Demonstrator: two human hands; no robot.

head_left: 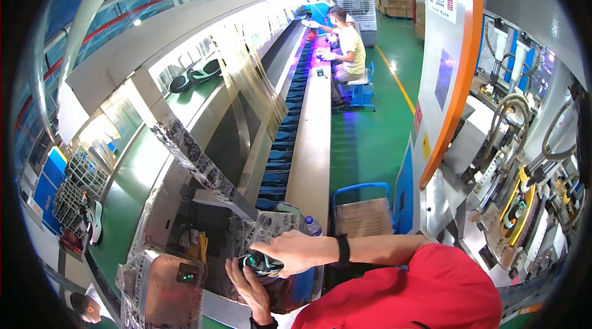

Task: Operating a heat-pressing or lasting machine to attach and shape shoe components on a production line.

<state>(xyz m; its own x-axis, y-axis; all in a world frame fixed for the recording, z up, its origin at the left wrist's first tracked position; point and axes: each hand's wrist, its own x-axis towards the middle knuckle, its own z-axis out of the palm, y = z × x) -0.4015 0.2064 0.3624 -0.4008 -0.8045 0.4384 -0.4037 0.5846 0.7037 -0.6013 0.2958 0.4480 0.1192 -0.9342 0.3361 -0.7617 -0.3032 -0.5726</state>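
In front of me, low in the head view, a dark shoe with pale green and white parts sits at the near end of the line. My right hand comes in from the right, a black band on its wrist, and grips the shoe from above. Its index finger stretches out to the left over the shoe. Beside the shoe's near left side is my left hand, fingers extended and spread. Whether its fingertips touch the shoe I cannot tell. Much of the shoe is hidden under my right hand.
A conveyor with a row of dark shoe pieces runs away from me. A plastic-wrapped box with a lit display stands at left. A bottle and a trolley are at right, near a machine. Farther off sits a co-worker.
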